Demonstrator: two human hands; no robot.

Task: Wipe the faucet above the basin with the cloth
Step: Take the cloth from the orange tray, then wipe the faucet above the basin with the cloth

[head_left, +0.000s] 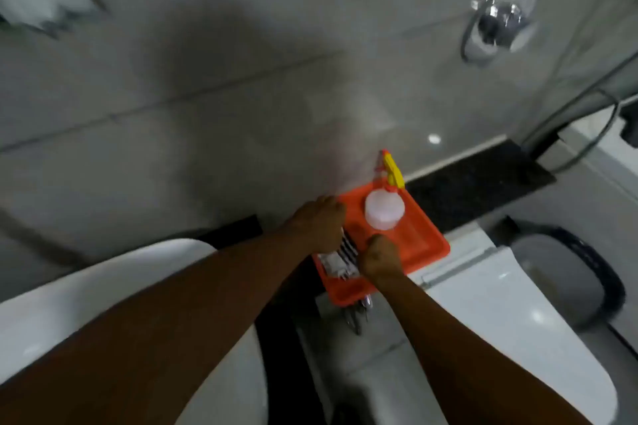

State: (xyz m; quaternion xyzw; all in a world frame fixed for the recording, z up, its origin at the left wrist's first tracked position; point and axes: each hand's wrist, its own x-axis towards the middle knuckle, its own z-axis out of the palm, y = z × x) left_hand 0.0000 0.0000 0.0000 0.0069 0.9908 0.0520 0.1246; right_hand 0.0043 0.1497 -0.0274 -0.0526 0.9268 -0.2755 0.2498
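Both bare forearms are reaching forward over a white basin toward an orange tray. The right hand is curling closed at the near part of the tray, and the left hand is bending over its left edge. Between them a striped cloth is lying in the tray; whether the fingers are gripping it, I cannot tell. Behind them a spray bottle is standing. Further on the wall, a chrome faucet is showing blurred.

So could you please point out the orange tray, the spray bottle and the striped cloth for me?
orange tray (423, 245): head view, bare floor of the tray near its right rim.
spray bottle (384, 209): head view, round white body.
striped cloth (341, 257): head view, folded part between the hands.
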